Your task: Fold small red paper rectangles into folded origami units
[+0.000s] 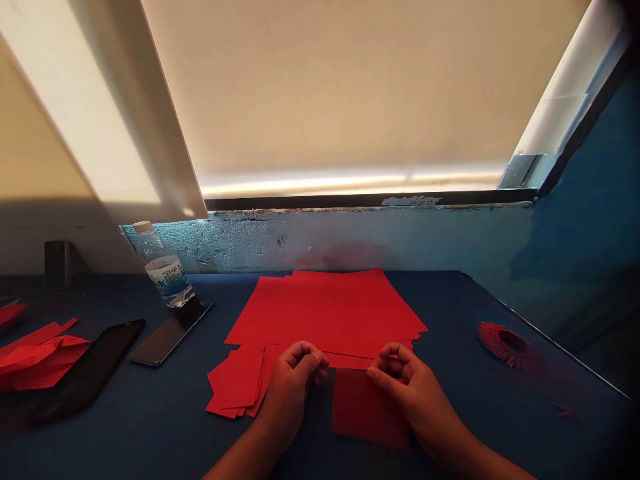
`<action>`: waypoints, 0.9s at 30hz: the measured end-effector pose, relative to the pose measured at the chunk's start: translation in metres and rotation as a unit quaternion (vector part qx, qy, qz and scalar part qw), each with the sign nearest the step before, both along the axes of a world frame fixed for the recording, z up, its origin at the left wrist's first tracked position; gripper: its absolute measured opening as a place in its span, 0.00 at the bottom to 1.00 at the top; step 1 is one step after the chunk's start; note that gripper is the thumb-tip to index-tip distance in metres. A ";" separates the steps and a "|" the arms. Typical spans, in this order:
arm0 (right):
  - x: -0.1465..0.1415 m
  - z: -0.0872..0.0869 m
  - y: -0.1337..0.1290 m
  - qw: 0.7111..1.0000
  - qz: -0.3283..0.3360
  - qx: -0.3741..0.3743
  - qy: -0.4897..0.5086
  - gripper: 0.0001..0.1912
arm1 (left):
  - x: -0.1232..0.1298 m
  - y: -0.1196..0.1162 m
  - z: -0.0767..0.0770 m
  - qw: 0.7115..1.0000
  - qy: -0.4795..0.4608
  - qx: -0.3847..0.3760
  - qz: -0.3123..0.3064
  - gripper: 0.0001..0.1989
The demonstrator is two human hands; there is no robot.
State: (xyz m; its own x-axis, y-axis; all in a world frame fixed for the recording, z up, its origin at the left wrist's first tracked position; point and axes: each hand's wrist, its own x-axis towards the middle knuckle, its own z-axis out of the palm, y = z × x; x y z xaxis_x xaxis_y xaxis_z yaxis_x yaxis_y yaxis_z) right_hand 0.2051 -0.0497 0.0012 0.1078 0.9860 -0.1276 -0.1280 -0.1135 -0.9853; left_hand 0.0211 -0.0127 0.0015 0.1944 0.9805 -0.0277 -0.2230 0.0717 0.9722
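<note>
A small square of red paper (367, 408) hangs just above the table in front of me, darker than the other sheets. My right hand (405, 377) has thumb and fingers pinched at its upper right part. To the left of that square, my left hand (299, 367) is closed with thumb against the fingers; whatever it may hold is too small to make out. Behind both hands lies a stack of large red paper sheets (327, 310). Smaller cut red paper pieces (239, 380) are piled beside my left hand, which partly covers them.
On the left, a clear water bottle (170, 275) stands near a phone (173, 333), a long dark object (93, 367) and crumpled red paper (45, 360). A fringed red paper ring (506, 347) lies at right, near the edge of the blue table (450, 300).
</note>
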 end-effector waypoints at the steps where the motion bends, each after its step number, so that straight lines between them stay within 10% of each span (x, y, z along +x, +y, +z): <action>1: 0.000 0.001 -0.001 1.000 0.014 0.004 -0.015 0.20 | 0.000 -0.002 0.002 0.999 0.026 0.022 -0.015 0.06; 8: -0.001 0.008 -0.008 0.993 0.080 0.048 -0.077 0.15 | 0.007 -0.018 0.010 0.954 0.248 0.108 -0.128 0.10; 27: 0.003 0.002 0.004 0.995 -0.050 0.028 0.077 0.22 | 0.000 -0.007 0.007 0.996 0.093 -0.014 0.000 0.08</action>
State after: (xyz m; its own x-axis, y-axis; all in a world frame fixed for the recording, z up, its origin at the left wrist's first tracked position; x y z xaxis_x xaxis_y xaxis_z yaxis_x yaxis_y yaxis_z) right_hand 0.2076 -0.0461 0.0033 0.1896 0.9773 -0.0947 -0.2864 -0.0372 -0.9574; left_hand 0.0213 -0.0202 0.0081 0.1835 0.9789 -0.0902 -0.0393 0.0990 0.9943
